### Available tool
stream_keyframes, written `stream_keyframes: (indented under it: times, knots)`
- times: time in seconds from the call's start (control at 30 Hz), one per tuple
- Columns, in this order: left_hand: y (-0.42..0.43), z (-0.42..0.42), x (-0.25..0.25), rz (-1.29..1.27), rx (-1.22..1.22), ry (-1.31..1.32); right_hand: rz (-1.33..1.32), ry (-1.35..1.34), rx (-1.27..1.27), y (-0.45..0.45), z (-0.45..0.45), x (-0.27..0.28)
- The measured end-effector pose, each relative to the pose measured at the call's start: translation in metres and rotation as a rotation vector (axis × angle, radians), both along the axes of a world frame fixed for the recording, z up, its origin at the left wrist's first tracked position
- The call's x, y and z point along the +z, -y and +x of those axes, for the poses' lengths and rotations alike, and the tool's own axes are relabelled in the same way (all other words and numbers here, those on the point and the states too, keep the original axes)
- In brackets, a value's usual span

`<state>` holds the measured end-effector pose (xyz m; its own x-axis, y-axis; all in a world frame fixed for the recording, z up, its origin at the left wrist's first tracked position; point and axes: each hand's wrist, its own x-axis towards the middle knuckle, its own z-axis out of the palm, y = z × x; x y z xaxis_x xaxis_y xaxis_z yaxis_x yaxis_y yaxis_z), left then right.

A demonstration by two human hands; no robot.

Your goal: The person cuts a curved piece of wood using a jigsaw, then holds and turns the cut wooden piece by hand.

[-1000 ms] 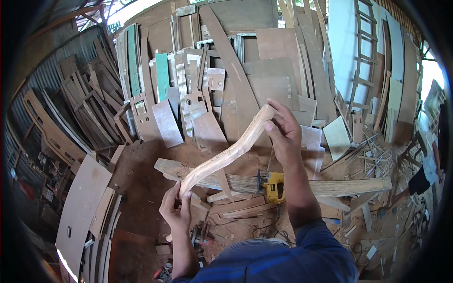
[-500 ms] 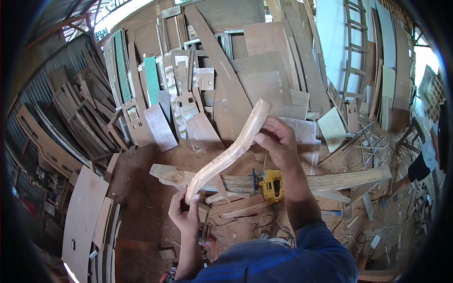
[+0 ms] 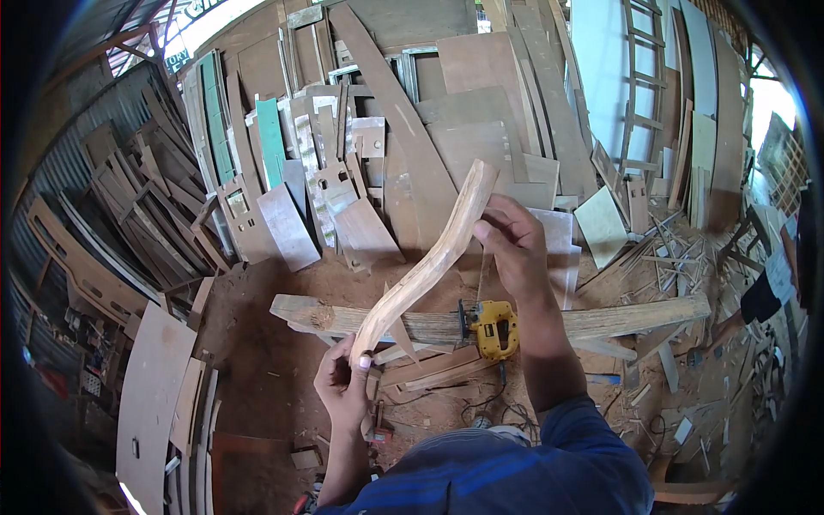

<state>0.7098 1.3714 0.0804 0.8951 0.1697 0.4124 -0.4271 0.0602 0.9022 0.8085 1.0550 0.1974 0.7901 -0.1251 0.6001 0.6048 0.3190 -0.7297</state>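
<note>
A curved, pale piece of wood (image 3: 422,273) is held up at a slant in front of me. My left hand (image 3: 343,384) pinches its lower end between thumb and fingers. Higher up, my right hand (image 3: 513,245) grips the right edge near the upper end, which sticks up past the fingers. Below and behind it a long rough beam (image 3: 618,320) lies crosswise. A yellow jigsaw (image 3: 495,330) rests on that beam, just left of my right forearm.
Boards and panels (image 3: 481,137) lean along the back, with a wooden ladder (image 3: 645,94) at the right. Curved panels (image 3: 153,403) stand at the lower left. Wood offcuts (image 3: 678,262) and cables litter the floor. At the far right, part of a person (image 3: 762,300) shows.
The curved wood has become steeper, and its lower end has shifted right with my left hand. My right hand now grips below the upper end. The view has shifted slightly.
</note>
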Motion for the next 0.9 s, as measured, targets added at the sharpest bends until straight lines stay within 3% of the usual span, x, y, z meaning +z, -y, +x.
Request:
stream_keyframes:
  times: [0.63, 0.9]
  knots:
    - [0.033, 0.006, 0.001, -0.232, -0.389, -0.330, 0.050, -0.010, -0.136, 0.019, -0.003, 0.002]
    - [0.089, 0.043, 0.021, -0.320, -0.551, -0.330, 0.000, -0.069, 0.003, 0.036, -0.018, 0.002]
